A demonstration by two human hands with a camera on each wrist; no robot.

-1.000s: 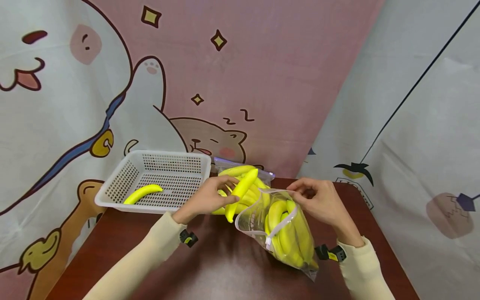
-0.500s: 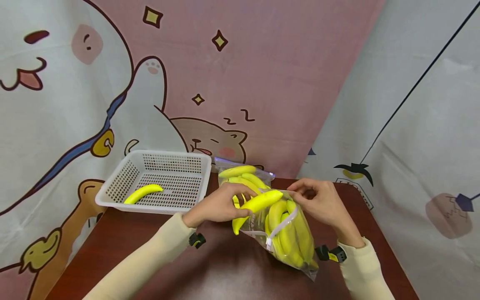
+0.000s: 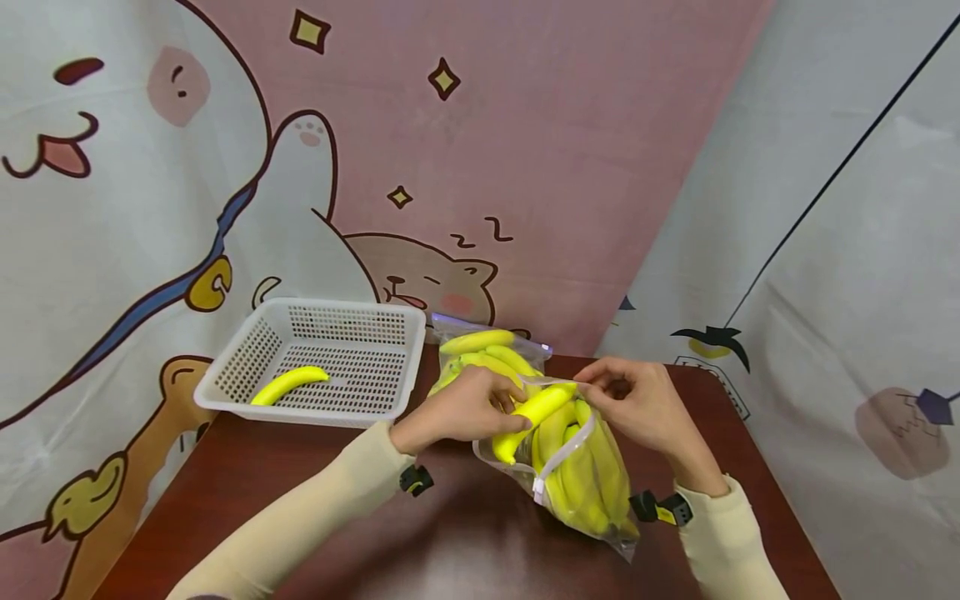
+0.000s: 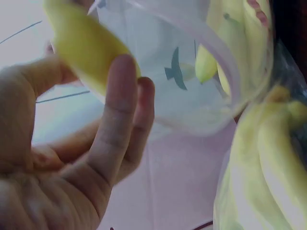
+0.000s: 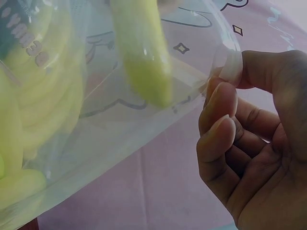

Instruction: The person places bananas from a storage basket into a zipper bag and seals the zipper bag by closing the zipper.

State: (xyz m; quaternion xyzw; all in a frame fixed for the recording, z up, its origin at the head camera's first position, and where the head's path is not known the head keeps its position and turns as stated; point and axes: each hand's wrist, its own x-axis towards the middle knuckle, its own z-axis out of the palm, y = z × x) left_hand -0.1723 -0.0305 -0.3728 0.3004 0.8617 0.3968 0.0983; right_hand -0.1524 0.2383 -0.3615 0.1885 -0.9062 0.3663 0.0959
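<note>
In the head view my left hand [image 3: 480,407] pinches a yellow banana [image 3: 542,406] between thumb and fingers, above the mouth of a clear zip bag [image 3: 567,451]. Several bananas lie inside that bag, which tilts on the table. My right hand [image 3: 639,402] pinches the bag's rim at its far right corner and holds the mouth apart. From the left wrist, the held banana [image 4: 81,45] is blurred, with the bag's opening beside it. The right wrist view has the banana's tip [image 5: 153,86] pointing toward the pinched corner; it appears through clear film.
Behind the front bag lies a second zip bag [image 3: 491,324] with a purple closure, full of bananas. A white perforated basket [image 3: 360,367] stands at the left with one banana [image 3: 288,385] in it. The reddish-brown table [image 3: 465,542] reaches a cartoon-printed cloth [image 3: 570,167].
My left hand has carried the banana rightward from over the rear bag to the front bag's mouth, turning it flatter. The right hand keeps its place on the rim.
</note>
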